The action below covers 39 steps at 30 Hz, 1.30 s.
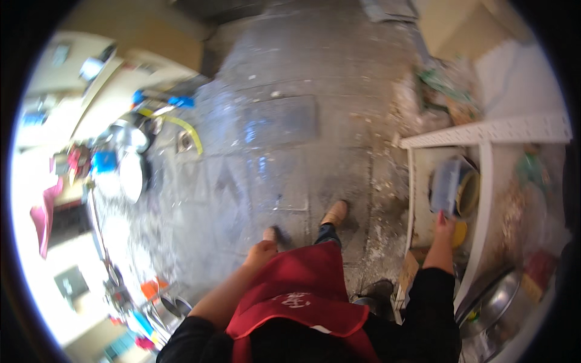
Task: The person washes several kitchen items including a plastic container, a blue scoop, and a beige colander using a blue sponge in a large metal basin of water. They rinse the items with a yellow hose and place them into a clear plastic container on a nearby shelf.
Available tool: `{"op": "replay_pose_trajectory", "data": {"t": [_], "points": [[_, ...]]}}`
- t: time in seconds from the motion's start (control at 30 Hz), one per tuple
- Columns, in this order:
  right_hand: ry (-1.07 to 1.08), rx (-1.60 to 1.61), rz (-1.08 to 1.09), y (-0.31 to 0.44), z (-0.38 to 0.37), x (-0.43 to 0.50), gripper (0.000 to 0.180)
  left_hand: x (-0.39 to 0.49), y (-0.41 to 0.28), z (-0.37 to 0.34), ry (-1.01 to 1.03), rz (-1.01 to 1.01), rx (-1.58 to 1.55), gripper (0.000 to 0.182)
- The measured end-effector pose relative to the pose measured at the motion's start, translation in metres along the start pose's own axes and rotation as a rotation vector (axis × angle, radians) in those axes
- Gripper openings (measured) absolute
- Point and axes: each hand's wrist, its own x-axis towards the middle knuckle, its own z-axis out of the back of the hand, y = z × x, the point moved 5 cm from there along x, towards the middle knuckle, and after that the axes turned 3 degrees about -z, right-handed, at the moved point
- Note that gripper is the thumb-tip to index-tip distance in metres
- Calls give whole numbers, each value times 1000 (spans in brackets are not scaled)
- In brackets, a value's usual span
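My right hand (445, 223) reaches out to the right and grips the near edge of a translucent plastic container (445, 186). This container is beside a dark round tub with a yellowish rim (468, 193), within the white metal shelf frame. Just below my fingers a yellow round thing (459, 233) shows in part. My left hand (263, 253) hangs in front of the red apron (299, 277), with its fingers curled; I see nothing in it.
Beside me on the right stands a white perforated metal shelf (485, 181). Basins (132, 177) and a yellow hose (188, 127) lie on the left. A metal bowl (497, 301) is at lower right. The floor (281, 113) looks wet and littered with scraps.
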Motion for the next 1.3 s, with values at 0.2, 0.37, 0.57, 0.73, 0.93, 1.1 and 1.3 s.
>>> {"op": "replay_pose_trajectory", "data": {"t": [0.2,0.37,0.57,0.73,0.93,1.1,1.3], "points": [[-132,-433,-199,-69,-1,-96,35,-24,26,17,-77,-129,-96,44],[216,-1068,-288,-165,-7,-225,24,-42,60,58,-110,-143,-347,44],[408,-1432,-221,-259,-27,-378,36,-66,134,152,-206,-260,-286,44],[504,-1580,-284,-340,-42,-490,40,-94,251,261,-462,-276,-558,35],[877,-2114,-131,-442,-112,-595,41,-155,384,358,-727,-113,-1053,36],[884,-2005,-113,-509,-198,-646,38,-187,425,400,-810,-34,-1288,34],[865,-2121,-155,-610,-256,-664,36,-173,481,449,-843,10,-1357,35]]}}
